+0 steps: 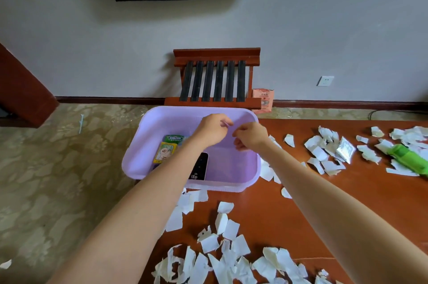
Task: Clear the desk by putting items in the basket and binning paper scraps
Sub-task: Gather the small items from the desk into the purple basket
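Lilac plastic basket (245,168) w/ both hands above: left hand (212,129), right hand (251,136) fingers curled, contents unclear.

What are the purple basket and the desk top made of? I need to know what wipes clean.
The purple basket looks like moulded plastic: smooth, slightly see-through walls, rounded rim, soft sheen. The desk top looks like wood or wood veneer with a glossy reddish-brown lacquer, since it reflects light evenly; solid or laminate cannot be told.
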A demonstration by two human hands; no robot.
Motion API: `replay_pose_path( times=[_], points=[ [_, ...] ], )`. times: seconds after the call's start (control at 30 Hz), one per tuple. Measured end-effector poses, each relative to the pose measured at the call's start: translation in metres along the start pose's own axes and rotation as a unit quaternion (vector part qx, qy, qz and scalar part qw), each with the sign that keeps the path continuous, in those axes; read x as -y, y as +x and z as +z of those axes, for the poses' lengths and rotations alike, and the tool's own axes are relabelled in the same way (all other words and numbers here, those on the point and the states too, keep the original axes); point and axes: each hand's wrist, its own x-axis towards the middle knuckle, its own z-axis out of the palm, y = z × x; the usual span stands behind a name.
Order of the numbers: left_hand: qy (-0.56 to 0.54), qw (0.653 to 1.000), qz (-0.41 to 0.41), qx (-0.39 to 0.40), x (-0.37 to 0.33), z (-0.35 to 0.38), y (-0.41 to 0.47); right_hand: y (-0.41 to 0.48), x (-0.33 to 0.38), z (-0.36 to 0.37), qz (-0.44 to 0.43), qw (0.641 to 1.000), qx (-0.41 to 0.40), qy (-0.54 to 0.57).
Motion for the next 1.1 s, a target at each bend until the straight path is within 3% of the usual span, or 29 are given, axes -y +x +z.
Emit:
replay_pose_path(
  times=[0.33,0.57,0.8,0.97,1.1],
  points=[
    [0.005,0.994,0.096,0.058,-0.095,0.068,0.008,-0.023,-0.052,-0.097,0.017,0.991,-0.122,0.044],
    [0.015,0.986,0.105,0.131,-0.149,0.125,0.022,-0.025,-0.113,-0.16,0.072,0.977,-0.194,0.041],
    [0.073,0.976,0.11,0.174,-0.183,0.186,0.037,-0.031,-0.17,-0.221,0.104,0.954,-0.266,-0.091],
    [0.092,0.974,0.088,0.187,-0.188,0.217,0.049,-0.032,-0.212,-0.252,0.172,0.919,-0.322,-0.152],
    [0.111,0.973,0.064,0.192,-0.191,0.23,0.056,-0.025,-0.235,-0.263,0.17,0.891,-0.346,-0.24]
  ],
)
